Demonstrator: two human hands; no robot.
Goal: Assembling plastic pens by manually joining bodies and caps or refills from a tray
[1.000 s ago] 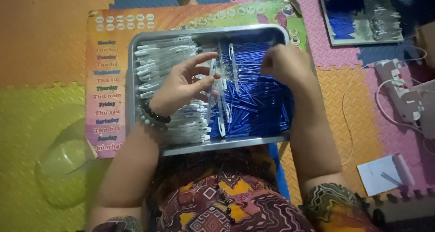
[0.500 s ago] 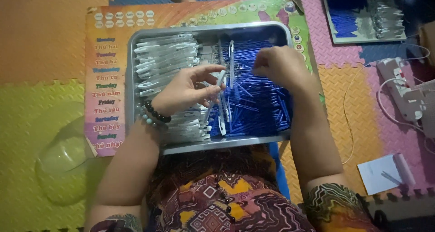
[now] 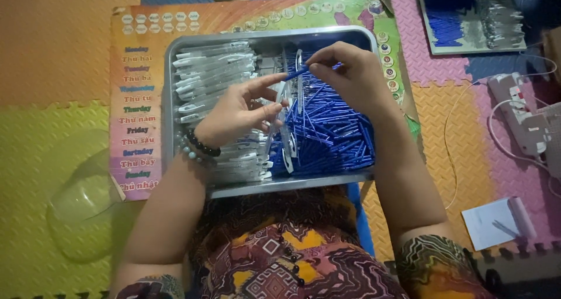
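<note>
One metal tray (image 3: 169, 100) is holding two heaps: clear pen barrels (image 3: 213, 71) beneath the left hand (image 3: 236, 115), blue refills (image 3: 333, 141) beneath the right hand (image 3: 350, 77). Right fingers (image 3: 318, 66) are pinching one blue refill (image 3: 297, 73); left fingers (image 3: 266, 109) are pinching one clear barrel (image 3: 279, 103).

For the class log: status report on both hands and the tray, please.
Right hand pinching thin blue plastic rod. Left hand holding clear plastic barrel beside it. Both over grey metal tray; nothing blocking.
</note>
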